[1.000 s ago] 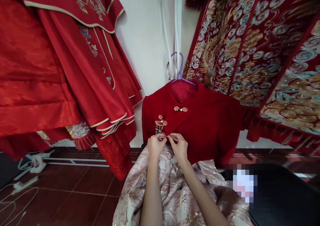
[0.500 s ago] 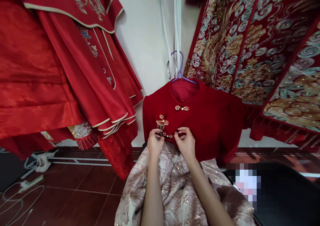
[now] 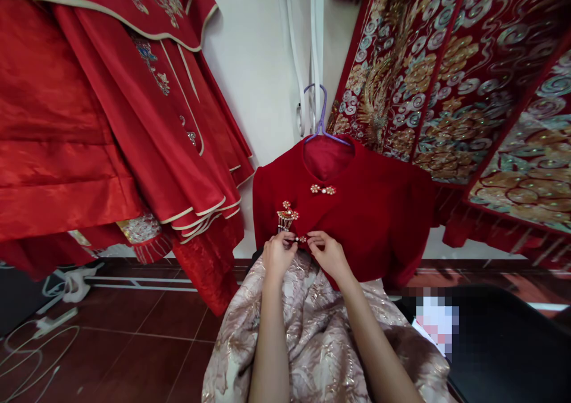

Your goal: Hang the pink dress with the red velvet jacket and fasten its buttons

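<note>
A dark red velvet jacket hangs on a purple hanger in front of me, over a pale pink brocade skirt. A pearl clasp closes its collar and a gold tasselled brooch hangs on its chest. Just below the brooch, my left hand and my right hand pinch the two sides of a small pearl clasp on the jacket's front edge. Both hands have their fingers closed on it.
Red satin robes with cream piping hang at the left. Heavily embroidered red and gold garments hang at the right. White straps run down the white wall. White cables lie on the dark red floor tiles. A black surface lies at lower right.
Both hands stayed at the clasp below the brooch. The right hand drew a little apart and came back close to the left. The view drifted slightly.
</note>
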Tool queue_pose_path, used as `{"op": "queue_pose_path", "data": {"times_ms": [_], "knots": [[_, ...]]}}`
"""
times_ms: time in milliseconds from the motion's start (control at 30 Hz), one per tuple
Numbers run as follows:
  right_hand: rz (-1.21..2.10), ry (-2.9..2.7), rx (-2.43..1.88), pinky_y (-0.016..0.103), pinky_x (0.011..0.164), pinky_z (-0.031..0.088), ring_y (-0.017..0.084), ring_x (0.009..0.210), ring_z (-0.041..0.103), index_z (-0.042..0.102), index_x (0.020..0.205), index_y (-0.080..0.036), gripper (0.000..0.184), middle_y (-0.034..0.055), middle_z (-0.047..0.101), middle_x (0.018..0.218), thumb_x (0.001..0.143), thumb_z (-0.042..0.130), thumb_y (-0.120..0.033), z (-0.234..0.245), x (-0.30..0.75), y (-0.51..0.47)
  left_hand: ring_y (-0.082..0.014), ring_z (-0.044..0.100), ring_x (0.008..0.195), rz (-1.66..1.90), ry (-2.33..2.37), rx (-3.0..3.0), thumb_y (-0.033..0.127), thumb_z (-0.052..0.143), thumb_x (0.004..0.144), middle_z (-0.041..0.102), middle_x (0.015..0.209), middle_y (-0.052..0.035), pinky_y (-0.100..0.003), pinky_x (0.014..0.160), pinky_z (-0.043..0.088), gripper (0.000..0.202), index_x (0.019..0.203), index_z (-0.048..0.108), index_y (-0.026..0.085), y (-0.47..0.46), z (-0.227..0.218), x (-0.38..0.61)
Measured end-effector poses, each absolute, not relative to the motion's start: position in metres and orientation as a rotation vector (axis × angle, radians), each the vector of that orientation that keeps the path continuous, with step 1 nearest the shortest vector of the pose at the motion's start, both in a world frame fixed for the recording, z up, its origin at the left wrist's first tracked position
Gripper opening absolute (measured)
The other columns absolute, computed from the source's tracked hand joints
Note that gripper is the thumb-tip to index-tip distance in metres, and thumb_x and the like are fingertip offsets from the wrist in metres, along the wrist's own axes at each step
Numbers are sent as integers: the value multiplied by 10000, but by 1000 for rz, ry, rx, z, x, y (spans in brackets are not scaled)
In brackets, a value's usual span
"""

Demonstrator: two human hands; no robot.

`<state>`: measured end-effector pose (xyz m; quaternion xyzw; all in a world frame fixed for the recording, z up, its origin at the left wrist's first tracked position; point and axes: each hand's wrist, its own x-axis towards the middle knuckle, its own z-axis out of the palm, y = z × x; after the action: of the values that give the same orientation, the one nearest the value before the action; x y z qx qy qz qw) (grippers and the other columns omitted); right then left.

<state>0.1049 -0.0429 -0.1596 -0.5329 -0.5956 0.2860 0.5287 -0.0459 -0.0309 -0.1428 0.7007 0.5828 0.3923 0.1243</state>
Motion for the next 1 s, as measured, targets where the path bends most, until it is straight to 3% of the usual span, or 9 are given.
{"op": "queue_pose_path", "data": {"times_ms": [367,1000], "knots": [[719,-1437,-1253,310,795,546,168,824,687,621,969,-174,209,65,713,924,774,559,-218,-171,103,-37,-129,638,726,1149,1669,1988,303,669,775,730,834,0,-250,724,452,113,850,685,221,-27,-148,-49],[750,-1412,-1187,318,795,546,159,778,679,629,921,-164,187,63,717,879,759,571,-238,-168,99,-40,-125,616,689,1191,1683,1954,281,635,782,698,765,8,-232,676,413,60,797,648,224,-32,-144,-47]]}}
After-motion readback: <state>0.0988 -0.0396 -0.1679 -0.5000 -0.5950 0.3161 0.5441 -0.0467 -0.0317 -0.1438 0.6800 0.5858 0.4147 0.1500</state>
